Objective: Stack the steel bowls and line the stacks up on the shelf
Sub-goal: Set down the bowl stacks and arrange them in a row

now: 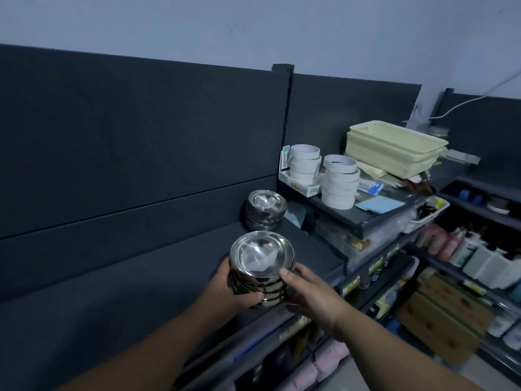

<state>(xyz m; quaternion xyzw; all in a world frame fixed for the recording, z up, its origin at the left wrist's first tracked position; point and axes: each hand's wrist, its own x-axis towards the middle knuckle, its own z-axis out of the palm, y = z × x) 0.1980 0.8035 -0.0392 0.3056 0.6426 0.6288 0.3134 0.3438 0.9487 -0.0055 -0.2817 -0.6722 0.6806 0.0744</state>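
Steel bowls nested in a tall stack (262, 266) are held between a person's two hands at the front edge of the dark shelf (307, 249); whether the bottom bowl touches the shelf cannot be told. The left hand (234, 289) wraps the near side, thumb curled low around the bowls, while the right hand (313, 294) holds the opposite flank, thumb laid against the sides, so both grips are closed on the bowls. A second, shorter stack (266, 211) stands further back on the shelf, close to the rear panel (141, 136). The step in hand looks like placing. The next move likely calls for setting this load down level, in line with the one behind. Rolls of tape (339, 182) and cream baskets (394, 148) crowd the raised shelf (352, 218) to the right.
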